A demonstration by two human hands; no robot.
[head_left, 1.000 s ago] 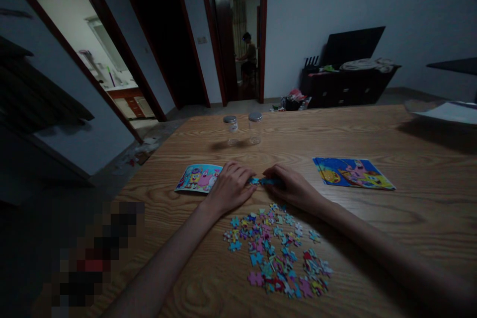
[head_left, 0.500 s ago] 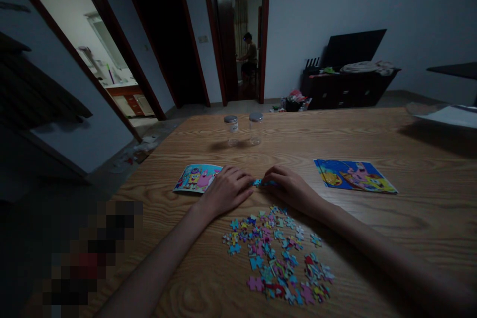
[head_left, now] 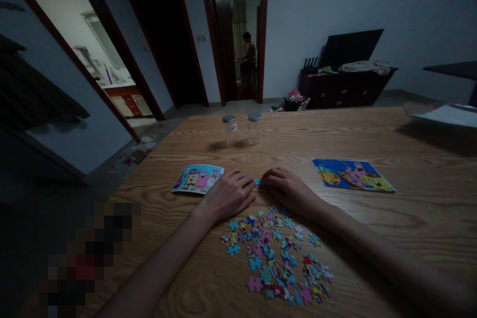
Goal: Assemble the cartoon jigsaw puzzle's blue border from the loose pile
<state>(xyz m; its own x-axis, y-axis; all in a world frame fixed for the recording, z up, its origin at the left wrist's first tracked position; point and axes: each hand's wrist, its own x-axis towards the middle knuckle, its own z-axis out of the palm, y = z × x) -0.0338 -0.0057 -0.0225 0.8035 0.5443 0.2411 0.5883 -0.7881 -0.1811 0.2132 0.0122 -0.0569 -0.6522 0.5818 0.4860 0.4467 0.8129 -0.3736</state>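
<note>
Blue jigsaw puzzle pieces lie on the table between my two hands, mostly hidden by the fingers. From the left, my left hand bends its fingers down onto their near end, over the right edge of a curved picture card with cartoon figures. Opposite it, my right hand is closed, its curled fingertips at the other end of the blue pieces. Below both hands spreads a loose heap of mixed puzzle pieces in pink, blue and yellow.
Two clear jars with grey lids, a left jar and a right jar, stand beyond my hands. Blue picture cards lie to the right on the wooden table. A person sits in the far room.
The view has shifted slightly. My fingers now cover more of the blue pieces, and the right fingers look more curled. The heap, cards and jars stay put.
</note>
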